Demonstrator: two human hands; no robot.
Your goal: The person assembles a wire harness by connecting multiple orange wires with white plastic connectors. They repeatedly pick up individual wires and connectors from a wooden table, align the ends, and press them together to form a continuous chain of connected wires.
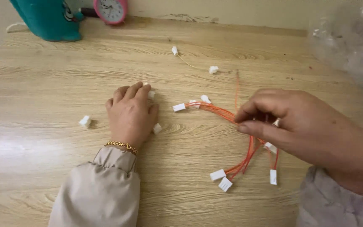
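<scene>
Pale wood-grain laminate runs under both my hands, a table (43, 176) with a glossy patch of glare near my left sleeve (99, 193) and a cream wall along its far edge. My left hand (132, 113) lies palm down on the top with the fingers curled loosely together, covering something I cannot make out; one white plug (151, 95) peeks out at the fingertips and another (157, 128) sits touching the thumb side. A gold bracelet (122, 146) circles that wrist above the beige cuff. Well out to the left of that hand lies a lone plug (85, 122).

My right hand (299, 126) is pinched narrow, thumb and forefinger closed on a bundle of orange wires (215, 109) at about its middle. From the pinch the wires arc toward my left hand and end in white connectors (179, 107) lying on the wood between the two hands; the other ends hang down toward me and finish in more connectors (221, 180) resting on the table below the right hand.

Beyond the hands, a thin pale wire with a white plug at each end (213, 69) lies by itself. Far past my left hand stand a teal object (47, 19) and a pink clock (111, 10) against the wall. Past my right hand, at the table's edge, sits a heap of clear plastic bags (349, 42)
</scene>
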